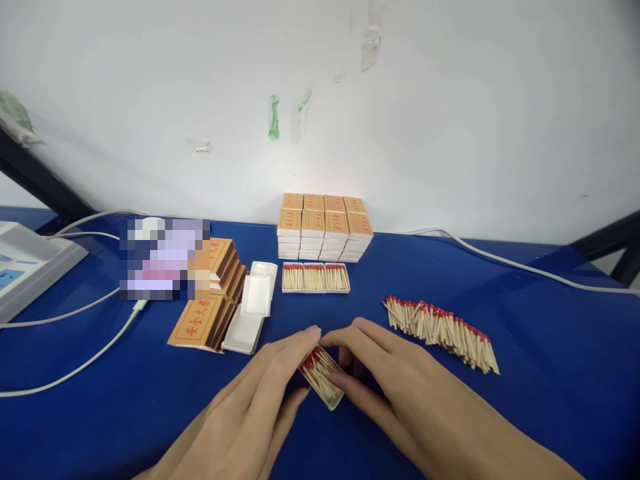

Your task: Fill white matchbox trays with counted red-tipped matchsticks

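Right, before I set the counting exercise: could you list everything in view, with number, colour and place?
Closed matchboxes: eight on top, layers beneath; orange and white; by the wall
Filled trays: three, white, before the stack
Central tray: one, white, between the hands, holding matches
Loose matches: uncountable, pale with red heads, right
Empty trays: at least three, white, left of centre
Sleeves: several, orange, left
Pixelated patch: one, mostly lilac, left
White box: one, left edge
Cables: several, white, both sides
Scraps: several, green and whitish, on wall
Bars: two, dark, both edges
Wall: one, white, behind
Table: one, blue, beneath
Left hand, right hand: two, bare, at central tray
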Demonstrator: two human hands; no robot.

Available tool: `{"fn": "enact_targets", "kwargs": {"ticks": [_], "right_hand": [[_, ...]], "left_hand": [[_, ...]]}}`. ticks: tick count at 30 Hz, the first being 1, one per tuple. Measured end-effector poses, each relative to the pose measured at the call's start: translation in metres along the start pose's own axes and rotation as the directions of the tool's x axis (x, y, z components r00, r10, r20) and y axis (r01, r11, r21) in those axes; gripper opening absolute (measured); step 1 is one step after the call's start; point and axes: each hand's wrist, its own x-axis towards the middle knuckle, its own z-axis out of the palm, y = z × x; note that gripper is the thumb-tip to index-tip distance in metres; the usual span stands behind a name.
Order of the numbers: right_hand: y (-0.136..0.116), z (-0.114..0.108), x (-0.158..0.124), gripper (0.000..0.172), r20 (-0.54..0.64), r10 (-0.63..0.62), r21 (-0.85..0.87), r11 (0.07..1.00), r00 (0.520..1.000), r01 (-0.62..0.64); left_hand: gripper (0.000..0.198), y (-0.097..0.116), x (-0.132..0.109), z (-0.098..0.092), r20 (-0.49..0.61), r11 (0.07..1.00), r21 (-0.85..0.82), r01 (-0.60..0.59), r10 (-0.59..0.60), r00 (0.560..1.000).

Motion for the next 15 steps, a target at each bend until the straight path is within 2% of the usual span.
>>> {"fn": "enact_targets", "kwargs": {"ticks": [1, 2, 4, 5, 7, 10, 13, 15], "right_hand": [[-0.0002, -0.0016, 0.0006, 0.017, 0.020, 0.044, 0.071, 0.996, 0.999, -0.045], [-0.0004, -0.0029, 0.0010, 0.025, 0.047, 0.074, 0.134, 0.988, 0.996, -0.080], [-0.0005, -0.0041, 0.0015, 0.051, 0.102, 0.097, 0.216, 0.969, 0.990, -0.117], [-0.0004, -0.0040, 0.0016, 0.057, 0.131, 0.102, 0.232, 0.964, 0.986, -0.131], [0.0003, -0.0030, 0.0016, 0.052, 0.163, 0.113, 0.238, 0.959, 0.980, -0.151], [0.0024, -0.0011, 0.0010, 0.038, 0.112, 0.142, 0.235, 0.958, 0.984, -0.165], [0.0063, 0.0007, -0.0008, 0.058, 0.062, 0.157, 0.203, 0.965, 0.986, -0.167], [0.0089, 0.0017, -0.0019, 0.064, 0.091, 0.154, 0.203, 0.964, 0.984, -0.170]], "left_hand": [[0.054, -0.0007, -0.0015, 0.0007, -0.004, 1.000, -0.011, 0.012, -0.012, 1.000], [0.057, -0.0013, -0.0029, 0.0017, -0.008, 0.999, -0.024, 0.023, -0.023, 1.000], [0.060, -0.0019, -0.0051, 0.0044, -0.010, 0.998, -0.048, 0.045, -0.045, 0.999], [0.061, -0.0018, -0.0057, 0.0061, -0.011, 0.997, -0.058, 0.052, -0.053, 0.999], [0.062, -0.0014, -0.0064, 0.0091, -0.042, 0.994, -0.077, 0.075, -0.078, 0.996], [0.063, -0.0009, -0.0063, 0.0104, -0.079, 0.994, -0.079, 0.070, -0.076, 0.994], [0.066, -0.0005, -0.0047, 0.0070, -0.075, 0.999, -0.028, 0.045, -0.047, 0.996], [0.066, 0.0002, -0.0029, 0.0043, -0.072, 0.999, -0.002, 0.032, -0.032, 0.997]]}}
